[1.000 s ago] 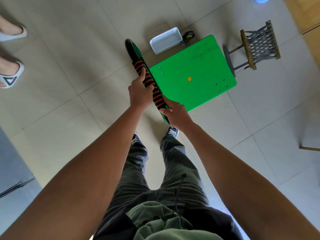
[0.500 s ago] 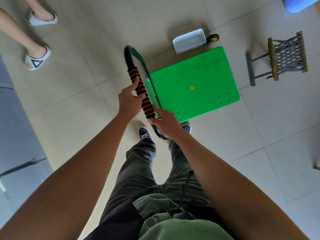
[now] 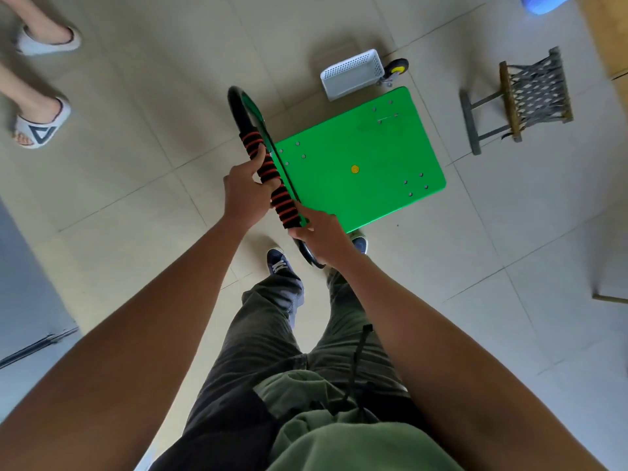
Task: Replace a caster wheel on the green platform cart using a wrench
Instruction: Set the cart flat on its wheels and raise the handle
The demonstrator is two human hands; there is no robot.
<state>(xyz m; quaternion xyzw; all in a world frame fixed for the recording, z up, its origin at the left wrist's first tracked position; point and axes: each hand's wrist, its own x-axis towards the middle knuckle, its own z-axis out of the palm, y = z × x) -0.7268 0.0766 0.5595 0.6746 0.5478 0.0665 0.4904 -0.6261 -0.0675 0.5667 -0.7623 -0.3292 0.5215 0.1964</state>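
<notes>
Green platform cart (image 3: 360, 164) has rolled back upright, both hands' grip wrapping its handle (image 3: 268, 175), spare caster (image 3: 396, 70) at one o'clock.

On the tiled floor (image 3: 170, 185) I see a white perforated basket (image 3: 351, 74) at the far side. To the right stands a folding stool (image 3: 523, 103) with a woven strap seat. Far left, another person's feet in white slides (image 3: 40, 130). Something blue (image 3: 543, 1) sits at the far right edge.
</notes>
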